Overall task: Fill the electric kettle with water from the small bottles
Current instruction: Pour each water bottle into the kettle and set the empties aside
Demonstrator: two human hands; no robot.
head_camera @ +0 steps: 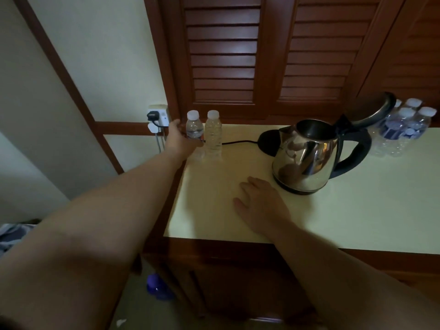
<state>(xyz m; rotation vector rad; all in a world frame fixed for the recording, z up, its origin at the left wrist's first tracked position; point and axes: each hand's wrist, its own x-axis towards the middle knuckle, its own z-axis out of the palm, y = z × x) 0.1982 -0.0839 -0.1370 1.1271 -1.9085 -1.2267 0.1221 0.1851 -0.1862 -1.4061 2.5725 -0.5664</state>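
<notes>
Here the kettle (307, 156) stands upright on my table (357, 210), toward the right, its steel body off its black base (267, 141), which lies just behind and to the left of it. Its lid (371, 110) is tipped fully back, so the mouth gapes open, and the black handle points right. A black cord (238, 142) runs from the base leftward behind the bottles.

Two small capped bottles stand side by side at the table's far left corner. My left hand (178, 136) is wrapped round the labelled bottle (194, 126), fingers curled about its lower half, thumb on the near side. The plain bottle (213, 134) stands just to its right, touching or nearly so; I cannot tell which.

My right hand (259, 203) lies flat on the table, palm down, fingers loosely spread, just in front of the kettle and to its left, holding nothing.

A pack of bottles (404, 125) in plastic wrap sits at the far right, behind the kettle's handle. On the wall left of the table is a socket (158, 115) with plugs in it. Louvred wooden doors (262, 55) rise behind the table.
</notes>
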